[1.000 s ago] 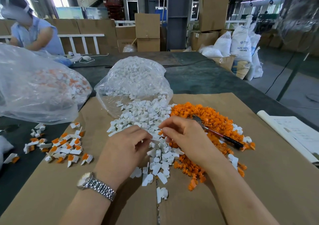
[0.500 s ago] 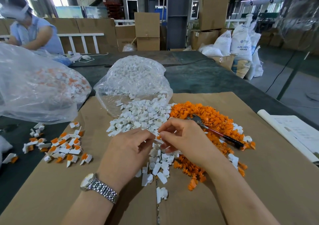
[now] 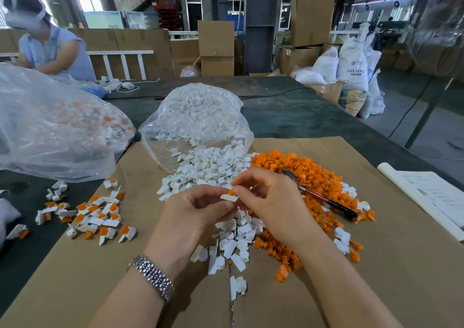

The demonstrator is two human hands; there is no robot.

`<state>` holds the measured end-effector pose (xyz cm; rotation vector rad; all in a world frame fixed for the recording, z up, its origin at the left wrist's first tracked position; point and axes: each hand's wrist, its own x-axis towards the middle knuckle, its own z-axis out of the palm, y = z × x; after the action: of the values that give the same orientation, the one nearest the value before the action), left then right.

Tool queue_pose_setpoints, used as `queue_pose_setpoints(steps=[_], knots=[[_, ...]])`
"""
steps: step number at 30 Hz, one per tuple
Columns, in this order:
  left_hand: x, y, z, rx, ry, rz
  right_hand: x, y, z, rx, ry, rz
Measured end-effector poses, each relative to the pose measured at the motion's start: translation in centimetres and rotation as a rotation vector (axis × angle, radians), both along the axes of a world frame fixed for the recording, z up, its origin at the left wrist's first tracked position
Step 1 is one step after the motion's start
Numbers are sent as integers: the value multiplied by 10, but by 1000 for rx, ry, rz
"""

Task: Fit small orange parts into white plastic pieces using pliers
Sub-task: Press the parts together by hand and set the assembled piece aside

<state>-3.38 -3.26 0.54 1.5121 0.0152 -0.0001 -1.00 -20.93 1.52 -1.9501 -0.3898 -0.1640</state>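
Cardboard sheet (image 3: 376, 265) carries our few finished pieces (image 3: 95, 217); big white and orange heaps remain. Our left hand (image 3: 190, 217) pinches a white piece (image 3: 229, 197), our right hand (image 3: 271, 202) pinches an orange part (image 3: 230, 192) against it.

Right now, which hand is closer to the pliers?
Right. The right hand is just beside the pliers lying on the orange pile; the left hand is farther away, beyond the right one.

Pliers (image 3: 319, 194) on parts heap (image 3: 301, 174)
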Motion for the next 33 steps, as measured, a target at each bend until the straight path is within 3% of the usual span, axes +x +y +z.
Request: queue_pose_setpoints(steps=[6,12,17,22,29,33], knots=[[0,1,3,29,-42,15,-3,-2,3,-13,-21,10],[0,-1,3,-123,4,7,-7,1,6,-207,-228,0],[0,3,3,-136,6,-18,-11,1,8,-252,-322,-2],[5,7,1,-375,66,-110,-11,2,9,-193,-334,15],[7,14,4,-530,129,-216,-11,-5,12,102,-25,189],[6,16,5,-526,124,-233,-10,-7,14,141,-13,219]])
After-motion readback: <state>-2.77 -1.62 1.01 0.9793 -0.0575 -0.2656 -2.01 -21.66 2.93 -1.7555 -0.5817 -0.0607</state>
